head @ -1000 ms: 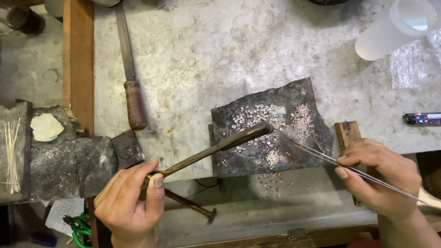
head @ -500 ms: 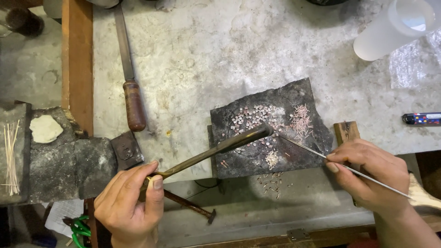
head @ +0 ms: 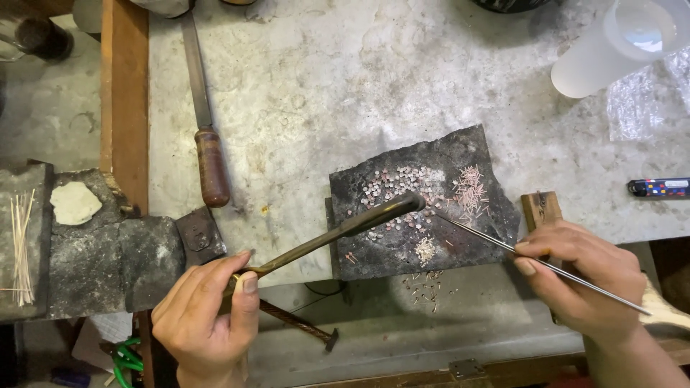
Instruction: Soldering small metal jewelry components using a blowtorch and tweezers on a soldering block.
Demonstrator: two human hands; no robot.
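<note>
My left hand point(head: 208, 316) grips the end of a long dark metal torch tube point(head: 338, 230), whose tip rests over a dark charred soldering block point(head: 460, 237). On the block lie several tiny pinkish metal bits point(head: 392, 185) and a cluster of short copper wire pieces point(head: 471, 190). My right hand point(head: 582, 276) pinches a thin steel rod point(head: 496, 243) like a pen, its point touching the block just right of the torch tip. More small pieces point(head: 428, 286) are scattered on the bench below the block.
A wooden-handled file point(head: 205, 136) lies at the left on the grey bench. A frosted plastic cup point(head: 618, 47) stands at the top right, a small lighter point(head: 658, 187) at the right edge. A dark slab point(head: 86, 248) with thin sticks point(head: 21, 244) sits far left.
My right hand has slid the thin rod left and up, so its point now sits closer to the torch tip. The left hand and torch have barely moved.
</note>
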